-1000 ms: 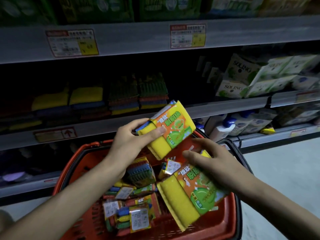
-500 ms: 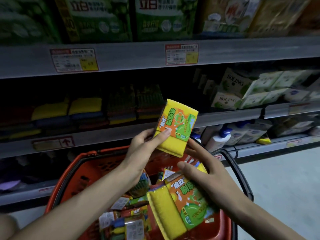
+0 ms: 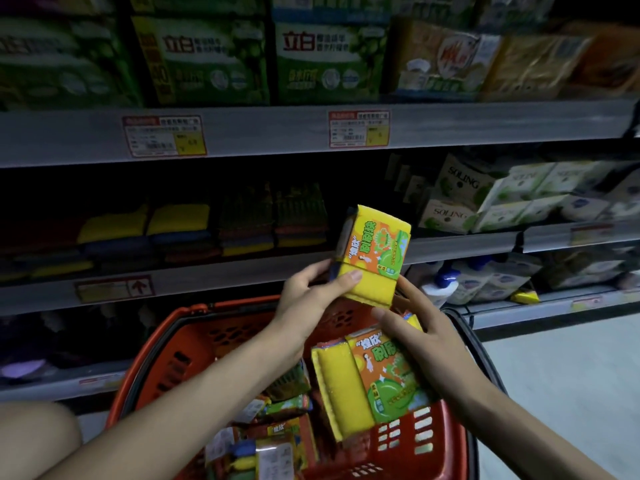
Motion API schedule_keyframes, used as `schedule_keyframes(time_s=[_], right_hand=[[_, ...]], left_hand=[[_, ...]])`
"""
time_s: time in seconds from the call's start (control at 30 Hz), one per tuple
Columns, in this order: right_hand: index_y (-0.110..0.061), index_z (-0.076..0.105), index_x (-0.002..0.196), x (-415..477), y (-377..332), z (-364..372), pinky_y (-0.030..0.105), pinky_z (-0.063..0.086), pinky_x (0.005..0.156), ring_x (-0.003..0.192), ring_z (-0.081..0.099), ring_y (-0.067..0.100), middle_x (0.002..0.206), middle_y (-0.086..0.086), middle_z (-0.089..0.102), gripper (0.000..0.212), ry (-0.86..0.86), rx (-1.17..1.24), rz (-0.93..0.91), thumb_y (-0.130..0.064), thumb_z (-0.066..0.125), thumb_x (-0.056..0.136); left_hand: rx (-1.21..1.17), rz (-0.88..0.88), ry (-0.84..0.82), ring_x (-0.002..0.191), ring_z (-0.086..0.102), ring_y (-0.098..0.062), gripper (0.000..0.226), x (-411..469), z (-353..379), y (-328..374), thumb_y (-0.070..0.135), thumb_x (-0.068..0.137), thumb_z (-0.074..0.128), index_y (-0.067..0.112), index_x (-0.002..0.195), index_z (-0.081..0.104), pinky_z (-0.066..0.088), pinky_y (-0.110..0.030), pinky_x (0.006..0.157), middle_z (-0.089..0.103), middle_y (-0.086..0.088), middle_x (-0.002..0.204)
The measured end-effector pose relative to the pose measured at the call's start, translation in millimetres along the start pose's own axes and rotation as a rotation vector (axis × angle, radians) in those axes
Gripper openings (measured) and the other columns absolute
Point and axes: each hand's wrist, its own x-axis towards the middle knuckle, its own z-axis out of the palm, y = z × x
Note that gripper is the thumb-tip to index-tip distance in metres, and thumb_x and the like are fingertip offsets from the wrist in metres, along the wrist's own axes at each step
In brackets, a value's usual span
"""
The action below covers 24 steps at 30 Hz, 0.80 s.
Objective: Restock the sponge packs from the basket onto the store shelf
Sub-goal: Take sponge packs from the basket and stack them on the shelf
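My left hand (image 3: 313,295) grips a yellow sponge pack (image 3: 372,255) with an orange and green label, held upright in front of the middle shelf (image 3: 214,275). My right hand (image 3: 424,336) holds a second, matching sponge pack (image 3: 367,379) tilted above the red basket (image 3: 173,355). Its fingertips reach up close to the bottom of the first pack. More sponge packs (image 3: 277,441) lie inside the basket. Stacked sponges (image 3: 180,226) sit in the dark on the middle shelf.
Green detergent bags (image 3: 204,57) fill the top shelf. White boxes (image 3: 491,199) stand on the shelf to the right, with bottles (image 3: 440,285) below them. Price tags (image 3: 358,128) hang on the shelf edges. The floor (image 3: 554,368) lies to the right of the basket.
My left hand has lifted its sponge pack higher and turned it more upright toward the shelf. My right hand has risen with its pack. The view has tilted upward.
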Motion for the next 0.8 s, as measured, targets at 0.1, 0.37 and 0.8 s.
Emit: schedule_keyframes(time_s=[0.1,0.37,0.8], right_hand=[[-0.043,0.056,0.131,4,5,1,0.022,0.058,0.073,0.096,0.076,0.010,0.115,-0.020,0.074,0.054,0.061,0.028,0.037,-0.036,0.078,0.082],[-0.044,0.059,0.127,19,5,-2,0.024,0.060,0.076,0.097,0.076,0.012,0.112,-0.022,0.074,0.048,0.088,-0.035,-0.011,-0.039,0.078,0.083],[-0.057,0.055,0.130,53,4,-18,0.037,0.056,0.095,0.108,0.071,0.013,0.115,-0.030,0.069,0.048,0.027,-0.162,-0.095,-0.028,0.070,0.095]], left_hand=[[0.002,0.036,0.082,0.101,0.075,-0.021,0.071,7,3,1,0.042,0.061,0.094,0.018,0.122,0.069,0.058,-0.045,0.096,0.076,-0.003,0.114],[0.077,0.100,0.153,0.096,0.074,-0.015,0.050,17,14,10,0.036,0.076,0.089,0.018,0.115,0.063,0.061,-0.032,0.087,0.075,-0.003,0.108],[0.182,0.198,0.154,0.099,0.065,0.003,0.045,34,19,17,0.039,0.091,0.074,0.017,0.130,0.067,0.050,-0.013,0.079,0.072,0.008,0.111]])
